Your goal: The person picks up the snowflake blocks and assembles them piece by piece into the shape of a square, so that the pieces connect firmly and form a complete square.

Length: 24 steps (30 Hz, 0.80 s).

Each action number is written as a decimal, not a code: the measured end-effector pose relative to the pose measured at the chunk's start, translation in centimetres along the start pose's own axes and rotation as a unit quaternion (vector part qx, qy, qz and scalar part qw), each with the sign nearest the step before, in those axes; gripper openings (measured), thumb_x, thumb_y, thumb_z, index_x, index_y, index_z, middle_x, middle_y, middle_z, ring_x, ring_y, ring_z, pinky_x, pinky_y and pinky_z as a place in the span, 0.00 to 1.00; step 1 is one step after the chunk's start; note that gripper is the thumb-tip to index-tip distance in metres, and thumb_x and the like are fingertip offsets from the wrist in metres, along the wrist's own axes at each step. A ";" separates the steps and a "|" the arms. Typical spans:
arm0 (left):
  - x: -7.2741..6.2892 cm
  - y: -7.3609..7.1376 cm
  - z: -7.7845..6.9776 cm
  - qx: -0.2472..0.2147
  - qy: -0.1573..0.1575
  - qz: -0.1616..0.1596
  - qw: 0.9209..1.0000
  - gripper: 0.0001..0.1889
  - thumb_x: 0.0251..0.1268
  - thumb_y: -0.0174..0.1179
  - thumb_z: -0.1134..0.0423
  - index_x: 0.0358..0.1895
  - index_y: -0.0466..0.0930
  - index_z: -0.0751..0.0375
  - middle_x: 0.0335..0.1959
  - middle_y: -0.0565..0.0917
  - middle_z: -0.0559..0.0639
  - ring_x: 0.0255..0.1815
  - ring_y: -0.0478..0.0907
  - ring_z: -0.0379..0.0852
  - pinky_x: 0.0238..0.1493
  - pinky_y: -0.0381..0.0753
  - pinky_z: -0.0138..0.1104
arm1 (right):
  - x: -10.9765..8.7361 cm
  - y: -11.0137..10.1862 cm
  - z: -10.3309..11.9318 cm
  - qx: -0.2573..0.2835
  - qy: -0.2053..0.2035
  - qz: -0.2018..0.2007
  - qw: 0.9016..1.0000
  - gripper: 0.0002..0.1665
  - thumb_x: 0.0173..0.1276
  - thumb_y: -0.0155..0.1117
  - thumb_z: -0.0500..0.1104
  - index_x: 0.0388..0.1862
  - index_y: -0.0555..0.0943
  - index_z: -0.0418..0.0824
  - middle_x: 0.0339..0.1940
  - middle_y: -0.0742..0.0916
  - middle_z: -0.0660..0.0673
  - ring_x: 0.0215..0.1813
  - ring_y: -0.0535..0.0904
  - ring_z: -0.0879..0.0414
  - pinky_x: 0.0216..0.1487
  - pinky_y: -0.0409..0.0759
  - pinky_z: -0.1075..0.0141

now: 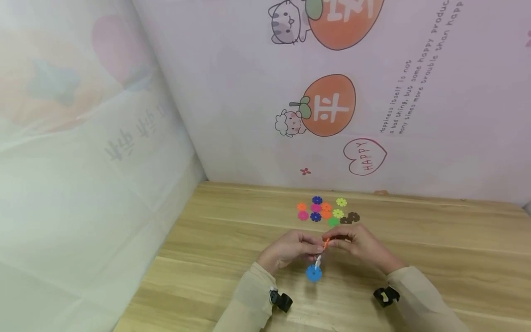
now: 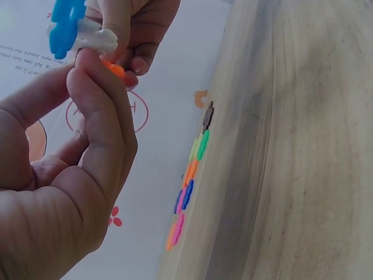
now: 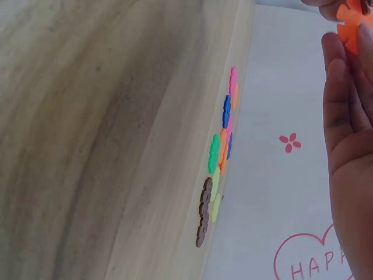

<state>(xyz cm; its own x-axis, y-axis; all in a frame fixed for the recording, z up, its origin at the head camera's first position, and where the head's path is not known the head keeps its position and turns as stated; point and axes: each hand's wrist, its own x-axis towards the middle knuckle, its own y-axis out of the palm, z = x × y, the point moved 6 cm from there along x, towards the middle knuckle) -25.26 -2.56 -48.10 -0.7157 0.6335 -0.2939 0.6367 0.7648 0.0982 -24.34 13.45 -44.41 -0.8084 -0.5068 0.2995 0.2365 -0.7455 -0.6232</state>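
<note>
Above the wooden table, my two hands meet at a small chain of notched plastic snowflake discs. A blue disc (image 1: 314, 273) hangs at its lower end, linked to a white disc (image 1: 318, 261) seen edge-on. My left hand (image 1: 290, 249) pinches the chain just above the white disc, its fingertips covering that part. From the other side, thumb and fingers of my right hand (image 1: 356, 242) pinch an orange disc (image 1: 326, 243), its face turned to the right wrist view. A bit of brown (image 3: 366, 6) shows against the orange disc there.
Beyond the hands, loose discs lie in a cluster on the table (image 1: 199, 258): pink (image 1: 303, 216), dark blue (image 1: 317, 200), orange (image 1: 301, 206), yellow (image 1: 341, 202), green (image 1: 333, 222) and brown (image 1: 354, 216). A printed cloth (image 1: 249, 115) hangs behind the table and another at left.
</note>
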 end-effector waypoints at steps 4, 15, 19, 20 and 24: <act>0.0 -0.1 0.1 -0.004 0.004 -0.010 1.000 0.12 0.68 0.61 0.67 0.46 0.83 0.75 0.32 0.87 0.48 0.30 0.81 0.39 0.41 0.84 0.33 | -0.1 -0.9 -1.3 -0.044 0.073 -0.027 0.996 0.11 0.67 0.66 0.35 0.47 0.85 0.38 0.42 0.90 0.48 0.43 0.86 0.59 0.44 0.85 0.68; 0.3 -0.5 0.4 -0.021 0.016 -0.021 0.999 0.10 0.68 0.59 0.71 0.46 0.81 0.76 0.38 0.89 0.57 0.32 0.84 0.40 0.40 0.85 0.32 | 1.4 -1.8 -4.9 -0.164 0.196 -0.042 0.966 0.13 0.67 0.65 0.37 0.48 0.83 0.31 0.40 0.89 0.39 0.43 0.85 0.47 0.48 0.84 0.50; 0.2 -0.5 0.3 -0.032 0.022 -0.021 0.999 0.10 0.68 0.59 0.71 0.46 0.81 0.77 0.38 0.89 0.57 0.33 0.85 0.40 0.39 0.85 0.31 | 2.3 -1.1 -5.7 -0.194 0.204 -0.032 0.959 0.13 0.64 0.67 0.36 0.46 0.84 0.30 0.38 0.88 0.38 0.41 0.84 0.47 0.46 0.84 0.50; 0.2 -0.4 0.2 -0.033 0.023 -0.021 0.999 0.10 0.69 0.59 0.71 0.46 0.81 0.78 0.38 0.88 0.57 0.33 0.84 0.40 0.38 0.85 0.30 | 2.5 -1.0 -5.9 -0.201 0.208 -0.030 0.957 0.14 0.64 0.67 0.37 0.46 0.83 0.30 0.37 0.88 0.39 0.40 0.84 0.48 0.46 0.84 0.51; 0.3 -0.4 0.1 -0.035 0.028 -0.024 0.999 0.10 0.69 0.58 0.72 0.46 0.80 0.79 0.36 0.88 0.54 0.32 0.83 0.38 0.35 0.83 0.28 | 3.0 -0.6 -6.6 -0.212 0.231 -0.026 0.949 0.14 0.63 0.69 0.38 0.44 0.83 0.30 0.32 0.86 0.42 0.35 0.80 0.51 0.40 0.83 0.55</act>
<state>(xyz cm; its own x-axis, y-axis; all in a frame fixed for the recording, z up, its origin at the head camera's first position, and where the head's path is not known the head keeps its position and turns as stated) -25.71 -2.71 -48.29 -0.7606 0.6005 -0.2468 0.5817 0.7991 0.1520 -30.50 15.27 -47.88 -0.9864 -0.1568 0.0492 0.0313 -0.4732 -0.8804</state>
